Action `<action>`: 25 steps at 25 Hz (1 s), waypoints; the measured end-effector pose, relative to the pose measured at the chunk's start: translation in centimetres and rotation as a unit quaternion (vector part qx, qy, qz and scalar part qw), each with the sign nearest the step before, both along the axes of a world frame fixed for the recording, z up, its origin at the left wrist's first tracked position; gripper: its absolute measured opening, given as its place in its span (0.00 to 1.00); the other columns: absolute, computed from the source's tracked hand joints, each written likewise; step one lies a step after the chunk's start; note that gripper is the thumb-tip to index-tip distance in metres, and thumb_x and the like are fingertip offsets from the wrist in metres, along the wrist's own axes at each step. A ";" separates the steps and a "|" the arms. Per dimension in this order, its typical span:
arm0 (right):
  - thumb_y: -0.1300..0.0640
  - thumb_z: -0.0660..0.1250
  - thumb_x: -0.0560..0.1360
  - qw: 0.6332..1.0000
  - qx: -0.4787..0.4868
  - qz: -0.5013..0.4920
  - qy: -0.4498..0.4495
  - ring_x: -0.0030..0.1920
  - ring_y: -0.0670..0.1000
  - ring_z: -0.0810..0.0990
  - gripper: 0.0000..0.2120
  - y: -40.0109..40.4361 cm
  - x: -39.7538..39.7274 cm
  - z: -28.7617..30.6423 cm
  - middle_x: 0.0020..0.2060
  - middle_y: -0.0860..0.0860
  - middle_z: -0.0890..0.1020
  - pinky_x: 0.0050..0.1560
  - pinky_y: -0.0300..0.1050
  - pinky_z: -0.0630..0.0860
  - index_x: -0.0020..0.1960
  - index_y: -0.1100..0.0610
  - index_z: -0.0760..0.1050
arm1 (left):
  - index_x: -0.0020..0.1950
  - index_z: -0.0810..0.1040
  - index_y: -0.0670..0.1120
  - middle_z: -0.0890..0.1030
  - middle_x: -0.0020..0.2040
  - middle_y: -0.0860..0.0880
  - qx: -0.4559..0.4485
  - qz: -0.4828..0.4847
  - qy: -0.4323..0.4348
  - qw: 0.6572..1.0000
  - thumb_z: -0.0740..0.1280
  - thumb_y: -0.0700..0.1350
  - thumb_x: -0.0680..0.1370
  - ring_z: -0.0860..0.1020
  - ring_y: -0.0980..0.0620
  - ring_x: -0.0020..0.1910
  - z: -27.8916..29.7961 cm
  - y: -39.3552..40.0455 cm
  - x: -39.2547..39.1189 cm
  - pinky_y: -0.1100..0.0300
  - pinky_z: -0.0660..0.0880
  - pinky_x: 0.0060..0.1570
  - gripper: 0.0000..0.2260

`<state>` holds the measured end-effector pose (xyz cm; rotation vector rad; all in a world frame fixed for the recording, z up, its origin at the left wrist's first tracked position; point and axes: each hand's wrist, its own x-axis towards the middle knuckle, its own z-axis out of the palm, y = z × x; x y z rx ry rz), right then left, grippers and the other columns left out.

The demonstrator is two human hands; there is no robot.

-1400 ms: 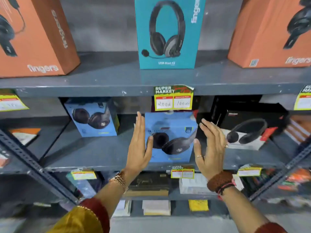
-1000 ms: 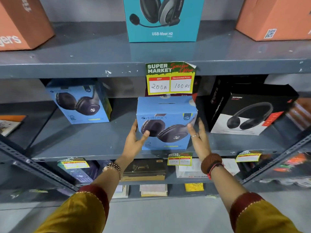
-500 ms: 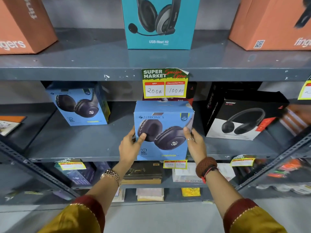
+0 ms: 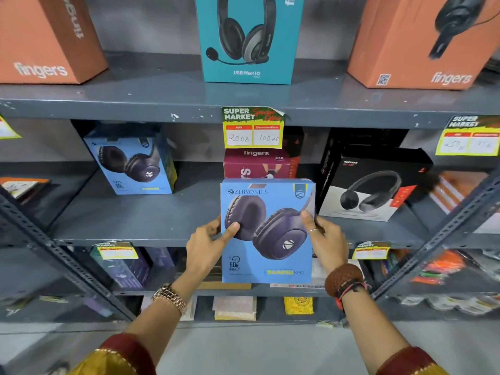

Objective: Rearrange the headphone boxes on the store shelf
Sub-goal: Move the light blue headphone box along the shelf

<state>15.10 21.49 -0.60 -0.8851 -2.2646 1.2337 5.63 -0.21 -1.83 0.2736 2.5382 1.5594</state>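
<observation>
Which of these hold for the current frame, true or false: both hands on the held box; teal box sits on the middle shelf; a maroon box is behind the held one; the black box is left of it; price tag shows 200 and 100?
1. Both hands grip the light blue Zebronics headphone box: left hand, right hand. True.
2. The teal USB-Meet H2 headset box sits on the middle shelf. False: it stands on the top grey metal shelf.
3. A maroon fingers box stands behind the held box. True.
4. The black Rockerz headphone box is left of the held box. False: it is to the right.
5. The yellow price tag shows 200 and 100. True.
</observation>
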 end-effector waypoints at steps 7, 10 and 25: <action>0.37 0.57 0.73 0.998 -0.036 0.055 0.000 0.38 0.55 0.74 0.19 -6.7 -2.9 0.6 0.30 0.45 0.75 0.38 0.48 0.67 0.33 0.50 0.67 | 0.47 0.80 0.53 0.85 0.42 0.51 0.043 0.030 0.007 0.999 0.67 0.61 0.71 0.83 0.53 0.42 -0.4 -6.3 -2.0 0.57 0.74 0.36 0.14; 0.37 0.57 0.73 0.993 -0.049 0.104 0.027 0.45 0.55 0.79 0.16 -11.7 -6.7 0.3 0.41 0.47 0.82 0.46 0.49 0.73 0.42 0.49 0.72 | 0.48 0.81 0.49 0.86 0.45 0.48 0.091 0.054 0.007 0.994 0.70 0.55 0.71 0.85 0.50 0.42 -0.4 -11.6 -5.3 0.49 0.81 0.41 0.12; 0.49 0.61 0.76 0.972 -0.145 0.174 0.058 0.56 0.54 0.79 0.10 -28.5 -25.7 -2.4 0.54 0.51 0.81 0.59 0.53 0.74 0.56 0.50 0.70 | 0.58 0.79 0.49 0.85 0.46 0.60 0.201 0.064 0.018 0.977 0.67 0.34 0.77 0.82 0.51 0.51 -3.3 -28.1 -24.6 0.57 0.80 0.50 0.14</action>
